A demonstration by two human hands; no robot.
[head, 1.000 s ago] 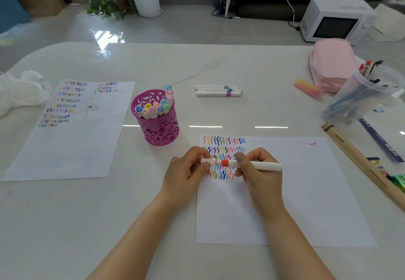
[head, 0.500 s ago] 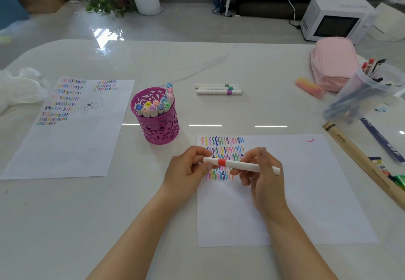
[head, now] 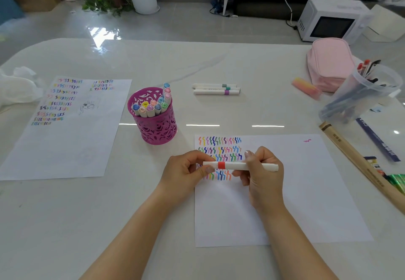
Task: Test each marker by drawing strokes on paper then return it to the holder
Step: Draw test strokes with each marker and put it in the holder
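Above flat paper [head: 306, 192], smooth cylindrical marker [head: 232, 165].

We see both hands holding a white marker with a red band [head: 234, 166] level above the white paper sheet with coloured squiggle rows [head: 306, 192]. Left hand [head: 186, 173] pinches its left end, right hand [head: 262, 170] grips the barrel. Magenta perforated metal holder full of markers [head: 156, 124] stands upright, left of the sheet. Three white markers [head: 215, 88] lie together behind.
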